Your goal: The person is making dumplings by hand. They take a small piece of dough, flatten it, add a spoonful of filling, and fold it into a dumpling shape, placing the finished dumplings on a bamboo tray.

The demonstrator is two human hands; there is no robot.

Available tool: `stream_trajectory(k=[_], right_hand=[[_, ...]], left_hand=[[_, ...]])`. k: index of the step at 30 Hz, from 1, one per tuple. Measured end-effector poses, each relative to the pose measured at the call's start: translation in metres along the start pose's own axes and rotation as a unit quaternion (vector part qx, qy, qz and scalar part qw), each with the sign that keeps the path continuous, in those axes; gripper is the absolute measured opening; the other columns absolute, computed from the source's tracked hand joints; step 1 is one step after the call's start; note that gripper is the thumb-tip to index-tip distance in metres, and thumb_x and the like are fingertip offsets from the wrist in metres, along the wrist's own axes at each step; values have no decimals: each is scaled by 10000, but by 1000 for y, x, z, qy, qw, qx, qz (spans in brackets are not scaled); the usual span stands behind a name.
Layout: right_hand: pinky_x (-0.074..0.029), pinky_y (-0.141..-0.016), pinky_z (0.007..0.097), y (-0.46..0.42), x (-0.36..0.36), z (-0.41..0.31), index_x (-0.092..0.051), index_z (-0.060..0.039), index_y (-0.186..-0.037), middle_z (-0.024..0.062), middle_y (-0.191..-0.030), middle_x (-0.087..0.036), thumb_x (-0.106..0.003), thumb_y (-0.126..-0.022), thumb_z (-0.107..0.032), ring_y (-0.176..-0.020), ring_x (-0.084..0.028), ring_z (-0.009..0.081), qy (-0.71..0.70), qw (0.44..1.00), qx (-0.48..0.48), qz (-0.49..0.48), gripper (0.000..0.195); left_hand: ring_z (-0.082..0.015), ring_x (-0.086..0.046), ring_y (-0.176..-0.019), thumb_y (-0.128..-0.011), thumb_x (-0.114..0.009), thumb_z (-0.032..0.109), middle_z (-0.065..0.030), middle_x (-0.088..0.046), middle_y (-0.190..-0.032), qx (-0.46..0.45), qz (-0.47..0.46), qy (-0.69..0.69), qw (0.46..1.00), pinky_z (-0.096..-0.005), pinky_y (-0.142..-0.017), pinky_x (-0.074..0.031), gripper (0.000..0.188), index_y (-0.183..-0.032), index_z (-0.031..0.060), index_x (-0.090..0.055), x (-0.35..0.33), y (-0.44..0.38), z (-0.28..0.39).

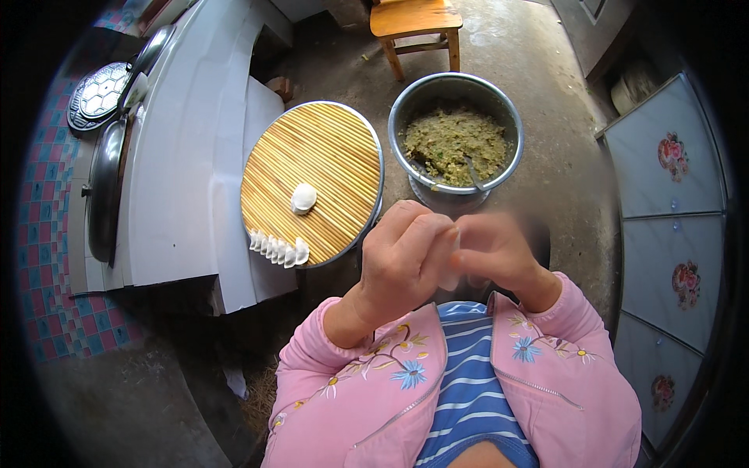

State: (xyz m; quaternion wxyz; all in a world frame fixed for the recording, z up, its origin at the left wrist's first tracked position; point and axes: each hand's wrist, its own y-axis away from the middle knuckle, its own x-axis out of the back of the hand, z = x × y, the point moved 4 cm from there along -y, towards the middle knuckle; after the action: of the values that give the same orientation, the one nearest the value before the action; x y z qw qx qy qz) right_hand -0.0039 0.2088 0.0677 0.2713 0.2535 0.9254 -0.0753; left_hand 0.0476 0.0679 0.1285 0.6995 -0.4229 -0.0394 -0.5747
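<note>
My left hand (404, 248) and my right hand (500, 251) meet before my chest, both pinching a pale dough wrapper (450, 272). The fingers hide much of it, so I cannot tell whether filling is inside. My right hand is slightly blurred. To the left lies a round board of golden stalks (327, 152) with a metal rim. A small stack of white dough wrappers (303, 199) rests on it, and several folded dumplings (278, 248) stand in a row along its near edge. Beyond my hands, a steel basin (398, 131) contains greenish minced filling (456, 143) with a metal spoon (473, 171) stuck in it.
A white-topped stove counter (181, 175) runs along the left, with metal pot lids (108, 190) and blue-and-pink tiles (50, 205) behind. A wooden chair (415, 20) stands beyond the basin on the concrete floor (562, 117). Flower-printed cabinet doors (667, 158) flank the right.
</note>
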Motion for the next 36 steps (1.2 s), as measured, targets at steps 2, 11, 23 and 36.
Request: stream_trajectory(k=[2,11,23,36], right_hand=[[-542,-766,247,-1,-2,-1,-633,29,-1078,64,-954,-686,-686,-938,-99,-863,-658,109,-11,1000,-12,-5,197],[-518,-693,212,-3,1,3,-637,7,-1082,45,-919,-684,-697,-933,-130,-806,-643,82,-4,999,-30,17,211],[-522,-655,199,-3,3,4,-638,11,-1103,48,-941,-696,-695,-927,-76,-768,-641,66,59,984,114,126,204],[-540,-766,223,3,2,0,-601,37,-1161,78,-1037,-675,-689,-917,-19,-879,-648,92,122,952,222,170,266]], left_hand=[[-238,-624,-683,-829,-703,-7,-121,-622,-818,-10,-2,7,1000,-311,-577,-493,126,-950,-10,-668,2,1,-1],[-233,-622,-695,-860,-692,4,-129,-617,-841,-10,-14,-3,1000,-302,-575,-489,105,-960,-17,-667,3,-5,-6],[-279,-578,-631,-877,-666,31,-130,-584,-758,1,38,-63,997,-359,-537,-457,48,-877,1,-628,0,5,-15],[-271,-596,-609,-944,-621,58,-128,-603,-742,36,25,-57,997,-334,-542,-466,80,-901,-10,-622,0,11,-9]])
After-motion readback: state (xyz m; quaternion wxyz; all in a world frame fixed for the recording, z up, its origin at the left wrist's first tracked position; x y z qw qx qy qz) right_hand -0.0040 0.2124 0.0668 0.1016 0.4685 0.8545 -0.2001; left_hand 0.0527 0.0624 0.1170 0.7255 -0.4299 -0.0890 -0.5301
